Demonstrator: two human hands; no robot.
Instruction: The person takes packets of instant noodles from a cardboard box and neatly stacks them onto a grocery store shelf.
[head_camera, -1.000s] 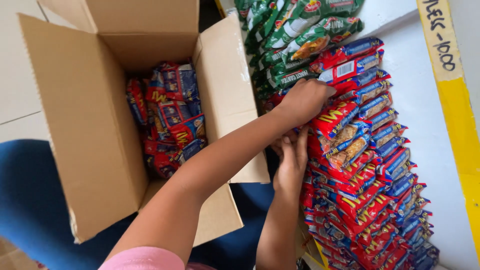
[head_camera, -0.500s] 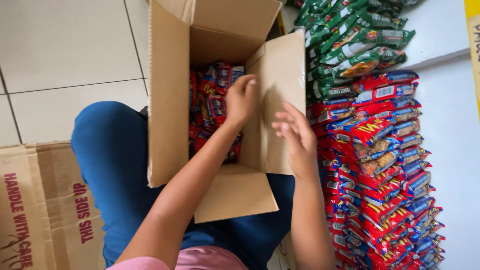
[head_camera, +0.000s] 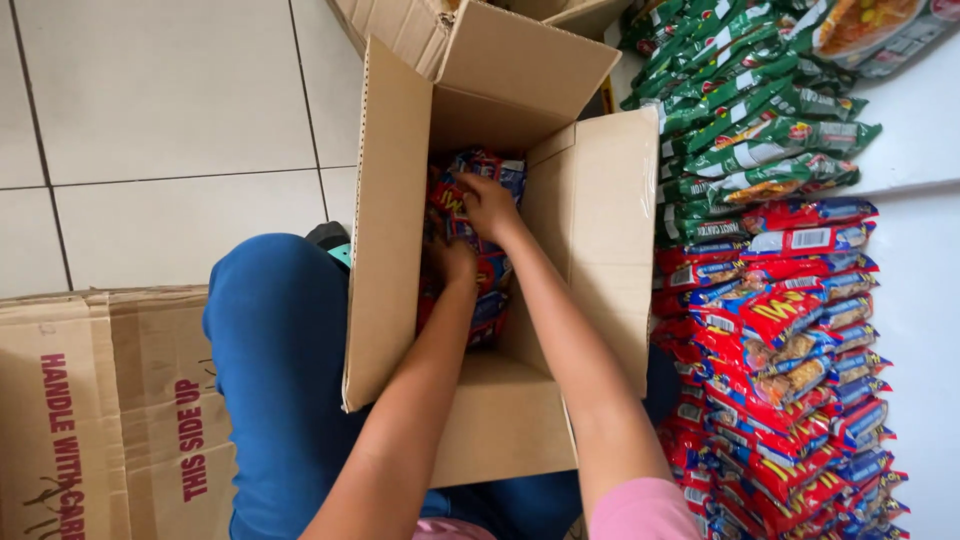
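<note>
Inside the open cardboard box (head_camera: 590, 250), both hands grasp red-and-blue snack packets (head_camera: 478, 240), the right hand (head_camera: 490, 205) above the left hand (head_camera: 452, 262); probably best gripped as a snug bundle, fingers closed evenly.

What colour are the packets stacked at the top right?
Green packets, clearest in the head view, above the red ones.

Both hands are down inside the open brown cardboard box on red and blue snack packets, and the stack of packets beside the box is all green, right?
Not quite. The head view shows both hands, left hand and right hand, inside the open brown cardboard box, but the stack of packets is green at the far end and red and blue nearer.
</note>
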